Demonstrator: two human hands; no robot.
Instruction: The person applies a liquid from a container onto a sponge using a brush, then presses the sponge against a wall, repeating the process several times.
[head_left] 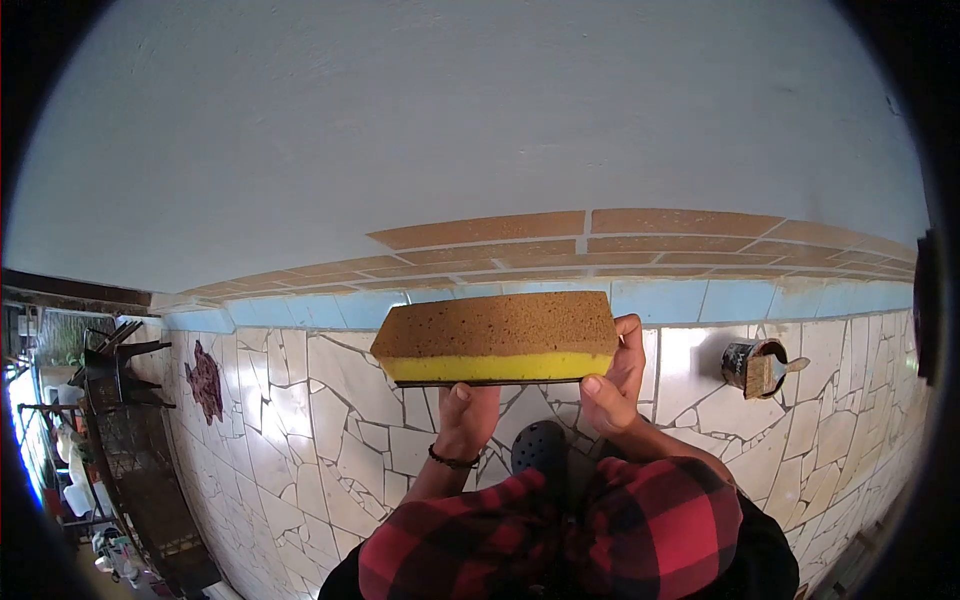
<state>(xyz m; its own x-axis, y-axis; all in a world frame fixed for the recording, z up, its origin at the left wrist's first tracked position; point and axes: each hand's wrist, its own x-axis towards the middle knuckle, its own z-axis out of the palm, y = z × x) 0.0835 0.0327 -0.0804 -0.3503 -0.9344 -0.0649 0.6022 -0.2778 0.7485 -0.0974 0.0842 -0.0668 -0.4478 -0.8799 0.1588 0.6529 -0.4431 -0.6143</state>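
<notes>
Both my hands hold up a long sponge block (500, 335) in front of me. Its face is coated brown, a yellow foam band shows below that, and a thin dark backing runs along the lower edge. My left hand (466, 420) grips it from beneath, thumb at the lower edge, fingers hidden behind the block. My right hand (617, 385) is closed around the right end, thumb on the bottom corner. Beyond the sponge, the grey wall (480, 120) carries rows of brown brick-shaped prints (680, 222) low down, above a light blue tile strip (660, 300).
On the broken-tile floor (340, 450) to the right stands a dark paint can (737, 365) with a paintbrush (765, 375) at its mouth. A crumpled dark red cloth (205, 383) lies at the left. Dark furniture (125, 365) stands farther left. A dark clog (539, 447) shows below my hands.
</notes>
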